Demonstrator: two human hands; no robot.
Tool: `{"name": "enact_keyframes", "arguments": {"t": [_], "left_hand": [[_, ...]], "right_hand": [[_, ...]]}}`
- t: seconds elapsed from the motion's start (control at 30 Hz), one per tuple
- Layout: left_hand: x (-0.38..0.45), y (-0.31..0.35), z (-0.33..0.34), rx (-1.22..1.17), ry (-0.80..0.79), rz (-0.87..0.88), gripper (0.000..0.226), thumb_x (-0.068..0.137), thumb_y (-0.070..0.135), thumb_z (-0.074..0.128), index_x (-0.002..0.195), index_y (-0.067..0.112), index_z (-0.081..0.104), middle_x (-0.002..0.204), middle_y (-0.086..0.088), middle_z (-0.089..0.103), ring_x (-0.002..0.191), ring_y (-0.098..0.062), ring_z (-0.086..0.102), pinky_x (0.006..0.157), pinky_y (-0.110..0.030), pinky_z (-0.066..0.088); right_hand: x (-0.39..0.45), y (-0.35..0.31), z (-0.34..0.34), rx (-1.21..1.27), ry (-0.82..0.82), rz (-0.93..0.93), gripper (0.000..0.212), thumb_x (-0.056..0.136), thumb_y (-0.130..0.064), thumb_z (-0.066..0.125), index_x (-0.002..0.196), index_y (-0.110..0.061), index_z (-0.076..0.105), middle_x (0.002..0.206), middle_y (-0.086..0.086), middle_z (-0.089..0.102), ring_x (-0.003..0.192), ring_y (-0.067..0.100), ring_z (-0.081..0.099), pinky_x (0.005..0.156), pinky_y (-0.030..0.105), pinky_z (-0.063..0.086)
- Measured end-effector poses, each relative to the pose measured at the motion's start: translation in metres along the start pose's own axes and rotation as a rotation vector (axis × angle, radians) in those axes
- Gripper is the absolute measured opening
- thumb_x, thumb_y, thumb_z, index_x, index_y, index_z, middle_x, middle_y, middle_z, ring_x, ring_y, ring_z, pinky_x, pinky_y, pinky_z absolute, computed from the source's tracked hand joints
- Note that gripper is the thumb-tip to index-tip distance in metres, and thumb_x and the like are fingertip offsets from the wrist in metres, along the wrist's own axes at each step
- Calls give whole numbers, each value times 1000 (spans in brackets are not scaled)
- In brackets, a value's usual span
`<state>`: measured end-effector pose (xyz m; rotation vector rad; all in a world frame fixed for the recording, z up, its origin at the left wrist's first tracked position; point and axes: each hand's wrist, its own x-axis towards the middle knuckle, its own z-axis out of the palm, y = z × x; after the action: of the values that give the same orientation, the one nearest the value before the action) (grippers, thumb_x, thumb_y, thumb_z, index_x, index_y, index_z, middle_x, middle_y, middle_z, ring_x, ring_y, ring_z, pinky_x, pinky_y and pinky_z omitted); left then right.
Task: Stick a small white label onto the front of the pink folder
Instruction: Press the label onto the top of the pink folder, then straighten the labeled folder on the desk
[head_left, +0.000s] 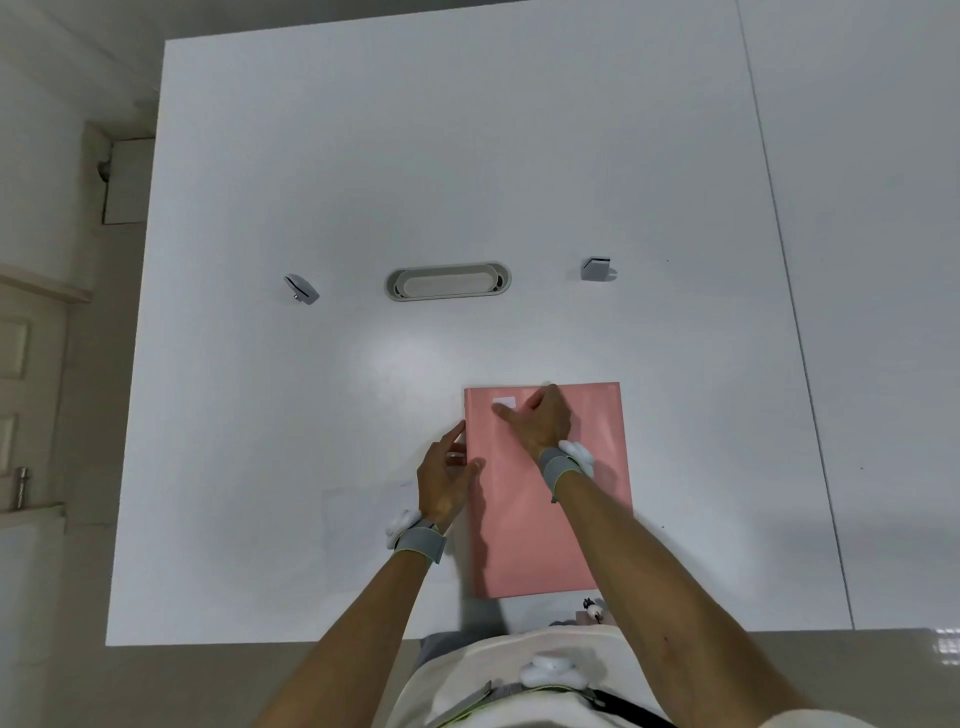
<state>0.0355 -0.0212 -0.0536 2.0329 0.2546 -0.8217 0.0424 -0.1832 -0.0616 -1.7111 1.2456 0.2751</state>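
The flat, rectangular pink plastic folder (550, 493) lies closed on the glossy white tabletop (415, 156), close to the near edge and just in front of my body. The small white rectangular label (504, 402) already sits on its front cover, up in the far left corner, square to the edges as far as I can tell. So the main part of the job looks done: the label is on the folder.

My right hand (540, 423) lies open and flat on the cover, holding nothing, its fingers pointing left with the fingertips (500, 410) just beside the label's near edge; I cannot tell whether they touch it. My left hand (447, 473) is open too, gripping nothing, resting against the folder's left edge with the thumb laid on the cover, steadying it.

What seems left, in my judgement, is only a firm press or rub across the label so it seats without lifted corners, then taking my hands away.

As for writing, I can read none. The label looks blank, the folder cover shows no print or brand, and the grey straps on my wrists carry nothing legible. The grey oval cable port (448, 281) set in the table farther back is unmarked as well.
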Motion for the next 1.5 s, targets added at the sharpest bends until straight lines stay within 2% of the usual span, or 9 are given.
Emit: {"name": "enact_keyframes", "arguments": {"t": [0.23,0.4,0.6,0.73,0.87,1.0,1.23,1.4,1.5], "left_hand": [[-5,3,0,0,13,2,62,89,8,78,146,15,56,121,-20,68,107,-37,69,101,-46,59],[-6,5,1,68,15,-3,62,90,7,75,148,19,55,121,-20,68,108,-36,69,104,-46,56],[-15,11,3,155,19,9,60,94,9,69,149,23,52,121,-20,70,110,-34,69,107,-43,53],[-30,10,5,142,69,24,56,98,10,66,151,15,49,131,-20,62,115,-34,68,107,-41,53],[-51,-1,6,47,56,6,54,102,11,61,153,11,46,152,-13,51,137,-30,55,117,-41,45],[-71,-9,8,-66,-62,-41,55,106,19,55,159,16,37,164,-2,40,152,-22,40,127,-40,33],[-69,2,11,-146,-92,-93,57,109,22,48,162,18,29,169,0,30,157,-20,30,132,-43,23],[-51,16,8,-110,-92,-73,57,110,22,45,163,17,24,170,-1,25,159,-22,25,132,-42,20],[-41,25,6,-97,-79,-71,57,110,22,44,163,17,23,171,-1,25,159,-23,25,132,-43,20]], "right_hand": [[9,8,-16,59,19,-11,28,88,-6,78,105,11,65,89,9,61,83,21,56,94,43,57],[5,1,-16,79,18,33,36,85,-26,84,101,1,67,90,6,64,82,20,58,77,31,50],[-4,12,-40,-43,-118,-58,32,87,-3,75,116,6,65,103,9,63,96,23,59,98,38,53],[-21,43,-72,-128,-46,-130,39,89,-11,73,122,1,57,127,18,59,118,35,59,103,43,51],[-40,85,-103,-248,16,-97,50,94,-21,69,137,-3,51,142,17,44,132,35,48,108,43,47],[-49,114,-117,-186,-65,-68,44,96,-17,66,135,-1,54,145,16,41,136,35,46,114,42,43],[-43,106,-123,13,-158,-7,61,100,-19,66,155,-7,43,154,11,35,141,30,46,122,43,40],[-25,89,-121,55,-180,15,21,98,-16,67,112,-12,51,152,18,44,140,37,50,119,50,43],[-17,79,-121,105,-192,-1,32,98,-14,67,127,-5,58,154,16,45,141,36,49,120,51,43]]}}
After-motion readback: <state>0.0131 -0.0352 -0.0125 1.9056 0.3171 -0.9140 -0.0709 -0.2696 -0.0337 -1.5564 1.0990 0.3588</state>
